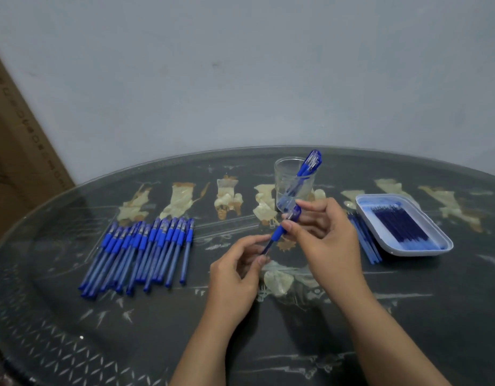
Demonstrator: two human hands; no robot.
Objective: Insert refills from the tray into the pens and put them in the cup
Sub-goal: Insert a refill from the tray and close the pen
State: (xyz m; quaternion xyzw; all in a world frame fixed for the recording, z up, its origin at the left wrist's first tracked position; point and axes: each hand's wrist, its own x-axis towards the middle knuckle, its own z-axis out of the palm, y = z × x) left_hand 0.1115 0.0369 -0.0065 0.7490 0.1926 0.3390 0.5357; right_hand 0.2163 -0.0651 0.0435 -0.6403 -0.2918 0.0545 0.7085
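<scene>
Two hands share one pen (278,232) over the table's (268,344) middle: the left hand (235,274) pinches its clear barrel, and the right hand (330,235) pinches the blue grip end. The halves are probably being screwed together over a refill, though blur hides the inside. The cup (285,188) stands at twelve o'clock and holds a few pens. The tray (363,215) of refills (399,227) lies at three, the row of pens (146,246) at nine. The next move would be to carry the pen to twelve and over the cup's rim.
</scene>
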